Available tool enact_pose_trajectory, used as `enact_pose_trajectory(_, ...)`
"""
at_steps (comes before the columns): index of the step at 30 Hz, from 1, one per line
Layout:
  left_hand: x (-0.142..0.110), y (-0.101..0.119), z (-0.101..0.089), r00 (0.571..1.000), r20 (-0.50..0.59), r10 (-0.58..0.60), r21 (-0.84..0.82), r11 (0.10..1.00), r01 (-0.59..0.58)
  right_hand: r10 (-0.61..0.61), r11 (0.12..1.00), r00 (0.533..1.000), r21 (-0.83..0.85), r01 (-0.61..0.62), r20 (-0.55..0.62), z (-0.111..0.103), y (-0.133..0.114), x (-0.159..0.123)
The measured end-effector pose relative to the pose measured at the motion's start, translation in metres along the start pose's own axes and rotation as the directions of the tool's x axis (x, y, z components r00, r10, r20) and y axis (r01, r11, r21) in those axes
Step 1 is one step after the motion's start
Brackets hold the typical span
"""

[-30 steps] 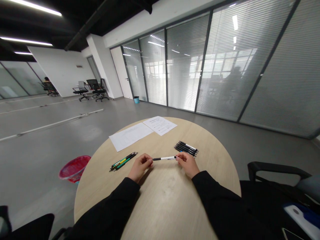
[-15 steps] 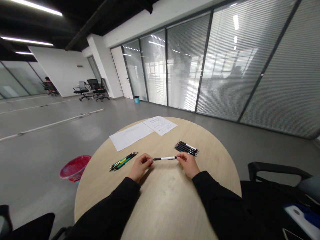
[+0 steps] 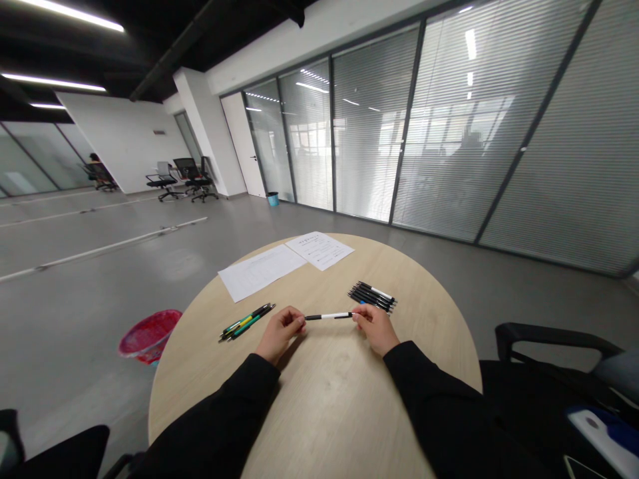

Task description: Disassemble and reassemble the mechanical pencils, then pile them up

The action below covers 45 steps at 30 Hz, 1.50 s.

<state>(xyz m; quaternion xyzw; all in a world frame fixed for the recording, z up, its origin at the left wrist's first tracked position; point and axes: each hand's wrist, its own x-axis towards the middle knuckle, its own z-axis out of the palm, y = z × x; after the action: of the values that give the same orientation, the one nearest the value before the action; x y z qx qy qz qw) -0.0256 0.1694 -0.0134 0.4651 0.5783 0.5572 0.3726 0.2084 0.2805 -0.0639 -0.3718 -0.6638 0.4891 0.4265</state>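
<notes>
A white and black pen (image 3: 328, 316) is stretched level between my two hands, just above the round wooden table (image 3: 324, 406). My left hand (image 3: 279, 332) pinches its left end, fingers curled in. My right hand (image 3: 375, 328) pinches its right end. A row of several black pens (image 3: 372, 296) lies just beyond my right hand. A small bunch of green, yellow and black pens (image 3: 246, 321) lies to the left of my left hand.
Two white paper sheets (image 3: 262, 269) (image 3: 320, 249) lie at the table's far edge. A red basket (image 3: 148, 336) stands on the floor to the left. A black chair armrest (image 3: 554, 336) is at the right. Office chairs (image 3: 184, 178) stand far back.
</notes>
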Motion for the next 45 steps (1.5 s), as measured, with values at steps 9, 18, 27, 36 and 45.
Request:
enact_pose_trajectory(9,0.0007,-0.0014,-0.0011,1.000,0.004,0.001,-0.009,1.000,-0.001,-0.008,1.000,1.000,-0.015,0.008,-0.002,-0.0003,-0.0032,-0.0010)
enact_pose_trajectory(18,0.0014,-0.0046,-0.0013,1.000,0.006,0.002,-0.036,0.999,-0.001,-0.004,1.000,1.000,-0.009,0.004,0.014,-0.0011,-0.0045,-0.0019)
enact_pose_trajectory(27,0.0017,-0.0050,-0.0023,1.000,0.011,0.000,-0.034,0.999,0.001,-0.017,1.000,1.000,-0.017,0.017,0.018,-0.0011,-0.0046,-0.0023)
enact_pose_trajectory(36,0.0014,-0.0030,-0.0009,1.000,0.008,0.003,-0.012,1.000,-0.003,-0.030,0.998,0.999,-0.046,0.031,0.019,-0.0022,-0.0056,-0.0026)
enact_pose_trajectory(45,0.0016,-0.0040,-0.0010,1.000,0.003,0.010,-0.009,1.000,-0.010,-0.040,0.998,0.999,-0.039,0.041,0.024,-0.0020,-0.0084,-0.0032)
